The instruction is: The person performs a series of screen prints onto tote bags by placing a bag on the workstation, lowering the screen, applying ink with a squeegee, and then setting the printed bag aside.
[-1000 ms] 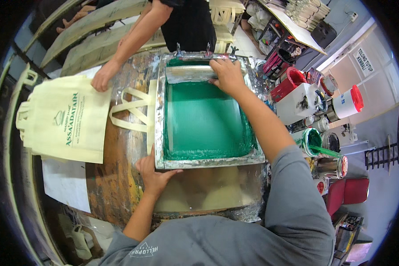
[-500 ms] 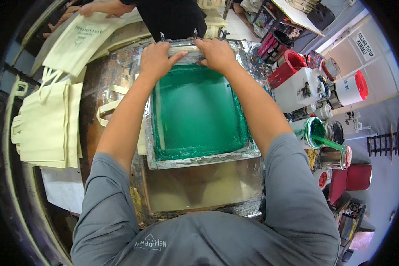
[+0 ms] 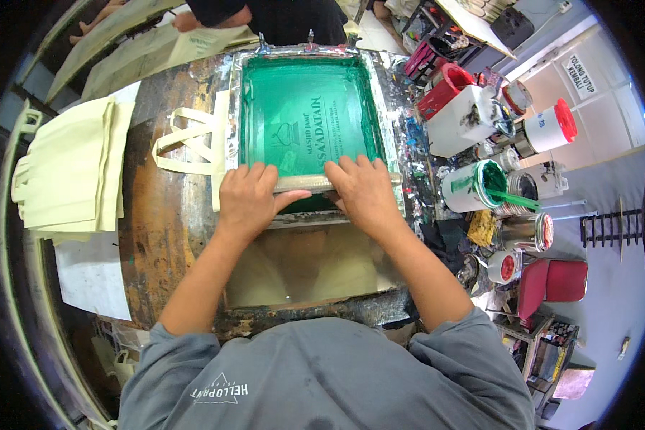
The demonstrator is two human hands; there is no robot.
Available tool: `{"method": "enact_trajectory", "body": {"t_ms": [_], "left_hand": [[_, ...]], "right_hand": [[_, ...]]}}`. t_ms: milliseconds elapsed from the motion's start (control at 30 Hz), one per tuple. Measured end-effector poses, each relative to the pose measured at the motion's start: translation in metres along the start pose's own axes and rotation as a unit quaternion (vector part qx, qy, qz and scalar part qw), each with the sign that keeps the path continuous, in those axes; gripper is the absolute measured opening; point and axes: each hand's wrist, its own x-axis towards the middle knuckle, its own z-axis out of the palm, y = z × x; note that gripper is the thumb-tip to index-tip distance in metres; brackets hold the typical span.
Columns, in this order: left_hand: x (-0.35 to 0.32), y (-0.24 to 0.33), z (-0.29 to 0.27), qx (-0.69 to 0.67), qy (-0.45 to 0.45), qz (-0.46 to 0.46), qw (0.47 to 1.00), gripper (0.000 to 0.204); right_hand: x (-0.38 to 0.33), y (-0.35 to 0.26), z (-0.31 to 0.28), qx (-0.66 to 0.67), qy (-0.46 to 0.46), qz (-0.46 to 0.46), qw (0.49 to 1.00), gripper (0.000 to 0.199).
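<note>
A squeegee with a pale wooden handle (image 3: 304,184) lies across the near part of a silk-screen (image 3: 287,93) coated with green ink. My left hand (image 3: 247,199) grips its left end, and my right hand (image 3: 365,192) grips its right end, thumbs on the near side. Beyond the squeegee, lettering and a small emblem show through the green mesh. A cream tote bag (image 3: 220,136) lies beneath the screen, its body mostly hidden; the strap handles stick out at the left. Clamps (image 3: 309,41) stand at the frame's far edge.
A stack of cream bags (image 3: 72,165) lies at the left. Ink containers crowd the right side, including a green-smeared tub (image 3: 473,185) with a green stick and a white canister (image 3: 460,122). Across the table, a co-worker's hand (image 3: 188,21) is near another cream bag (image 3: 206,44).
Both my hands have drawn the squeegee from the screen's far end toward me, and the printed design now shows in the mesh. The co-worker has moved a bag away from the stack at left.
</note>
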Motion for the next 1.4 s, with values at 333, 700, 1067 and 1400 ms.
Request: {"method": "enact_trajectory", "body": {"t_ms": [333, 700, 1067, 1400], "left_hand": [[-0.117, -0.034, 0.001, -0.064, -0.063, -0.267, 0.96, 0.092], [-0.012, -0.033, -0.071, -0.381, 0.287, -0.206, 0.854, 0.063], [-0.078, -0.125, 0.0, -0.181, -0.109, -0.046, 0.976, 0.046], [0.032, -0.141, -0.055, -0.233, -0.063, -0.078, 0.967, 0.024]], "right_hand": [[-0.047, -0.029, 0.023, 0.007, 0.128, 0.019, 0.992, 0.046], [0.04, 0.001, -0.127, -0.055, 0.307, -0.008, 0.95, 0.051], [0.122, 0.04, -0.209, 0.053, 0.255, 0.01, 0.965, 0.076], [0.136, 0.028, -0.236, 0.027, 0.138, 0.111, 0.984, 0.074]]}}
